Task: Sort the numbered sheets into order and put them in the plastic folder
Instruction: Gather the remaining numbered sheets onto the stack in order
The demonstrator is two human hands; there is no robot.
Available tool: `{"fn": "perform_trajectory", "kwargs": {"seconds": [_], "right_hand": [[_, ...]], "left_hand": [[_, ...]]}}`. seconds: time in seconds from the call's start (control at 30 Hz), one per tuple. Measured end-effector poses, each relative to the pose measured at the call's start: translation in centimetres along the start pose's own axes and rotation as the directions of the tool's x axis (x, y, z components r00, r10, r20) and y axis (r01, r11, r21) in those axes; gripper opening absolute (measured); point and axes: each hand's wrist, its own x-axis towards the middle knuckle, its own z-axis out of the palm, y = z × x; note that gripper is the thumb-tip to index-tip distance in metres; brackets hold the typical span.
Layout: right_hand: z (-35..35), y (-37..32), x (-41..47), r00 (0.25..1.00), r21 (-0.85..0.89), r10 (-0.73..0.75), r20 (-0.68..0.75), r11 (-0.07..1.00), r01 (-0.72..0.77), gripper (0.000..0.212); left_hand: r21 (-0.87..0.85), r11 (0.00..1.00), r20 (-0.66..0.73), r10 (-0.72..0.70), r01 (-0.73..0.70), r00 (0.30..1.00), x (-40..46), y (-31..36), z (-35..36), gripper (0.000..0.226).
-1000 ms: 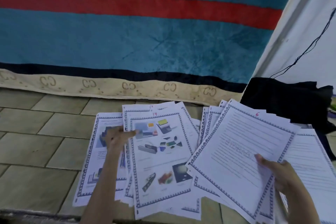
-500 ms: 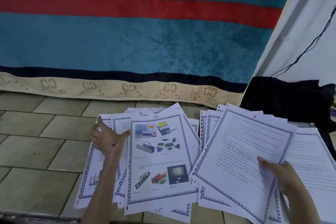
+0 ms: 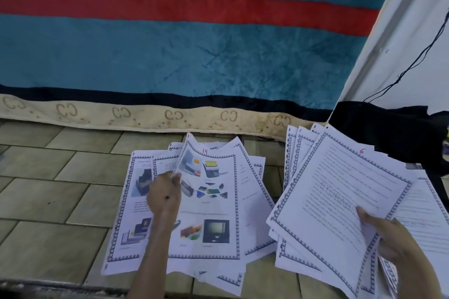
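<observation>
Nearest us, our right hand gripped a fanned stack topped by the sheet marked 6; our left hand pinched sheet 14 over the floor pile. Beyond, a blanket's border repeated "CC".

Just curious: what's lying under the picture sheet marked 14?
Under sheet 14, pinched at its corner by the left hand, lie more bordered sheets, fanned on the tiled floor. Their numbers are mostly covered.

Looks like a home floor: beige floor tiles at 9 o'clock, teal plush blanket with red stripe at 12, white wall at 2.
</observation>
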Motion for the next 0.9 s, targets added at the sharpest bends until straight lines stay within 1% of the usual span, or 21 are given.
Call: {"fn": "perform_trajectory", "kwargs": {"seconds": [0.1, 0.17, 0.23, 0.3, 0.33, 0.4, 0.43, 0.53, 0.6, 0.67, 0.77, 0.83, 0.87, 0.9], "right_hand": [[0.9, -0.4, -1.1, 0.999, 0.010, -0.014, 0.052, 1.000, 0.014, 0.112], [1.6, -0.3, -1.5, 0.997, 0.000, -0.017, 0.081, 1.000, 0.017, 0.112], [1.9, 0.1, -1.5, 0.996, -0.018, -0.047, 0.081, 0.999, 0.048, 0.112], [2.5, 0.4, -1.5, 0.995, -0.077, -0.077, 0.063, 0.994, 0.082, 0.107], [2.7, 0.5, -1.4, 0.995, -0.106, -0.075, 0.068, 0.991, 0.081, 0.097], [3.3, 0.5, -1.6, 0.996, -0.169, -0.049, 0.079, 0.984, 0.062, 0.065], [3.6, 0.3, -1.7, 0.996, -0.184, -0.036, 0.082, 0.982, 0.050, 0.058], [3.5, 0.4, -0.9, 0.998, -0.191, -0.025, 0.054, 0.981, 0.035, 0.083], [2.3, 1.1, 0.5, 0.998, -0.200, -0.030, 0.064, 0.979, 0.043, 0.084], [2.2, 0.7, 0.2, 0.997, -0.176, -0.044, 0.062, 0.983, 0.055, 0.092], [2.9, -0.2, -0.7, 0.991, -0.129, -0.092, 0.097, 0.986, 0.104, 0.098], [3.1, -0.5, -1.0, 0.983, -0.073, -0.144, 0.118, 0.985, 0.153, 0.102], [3.5, -0.8, -1.3, 0.979, -0.061, -0.157, 0.131, 0.984, 0.166, 0.103], [3.8, -1.0, -1.5, 0.978, -0.055, -0.154, 0.140, 0.985, 0.163, 0.099]], "left_hand": [[-0.008, 0.994, -0.039, 0.112, -0.113, 0.993, 0.6, 0.3, -2.7, 0.031], [-0.021, 0.992, -0.038, 0.124, -0.124, 0.992, 1.5, 0.2, -5.2, 0.026], [-0.051, 0.992, -0.022, 0.113, -0.114, 0.993, 2.2, 0.1, -7.6, 0.022], [-0.087, 0.990, -0.014, 0.113, -0.114, 0.993, 2.9, -0.3, -9.0, 0.026], [-0.117, 0.987, -0.011, 0.105, -0.105, 0.994, 3.1, -0.5, -9.3, 0.027], [-0.184, 0.979, 0.011, 0.092, -0.088, 0.996, 3.5, -0.8, -9.3, 0.026], [-0.218, 0.972, 0.026, 0.097, -0.089, 0.995, 3.4, -0.8, -9.0, 0.025], [-0.312, 0.945, 0.095, 0.130, -0.095, 0.987, 2.8, -0.2, -7.8, 0.020], [-0.333, 0.936, 0.124, 0.166, -0.117, 0.978, 2.6, 0.2, -6.6, 0.021], [-0.337, 0.932, 0.186, 0.202, -0.130, 0.962, 2.3, 0.8, -5.2, 0.022], [-0.292, 0.945, 0.271, 0.227, -0.145, 0.935, 2.1, 1.3, -3.1, 0.021], [-0.293, 0.948, 0.302, 0.214, -0.123, 0.929, 1.6, 1.9, -2.0, 0.019], [-0.332, 0.939, 0.336, 0.212, -0.095, 0.918, 1.1, 2.3, -1.5, 0.018], [-0.378, 0.924, 0.377, 0.219, -0.066, 0.900, 0.5, 2.7, -0.9, 0.018]]}}
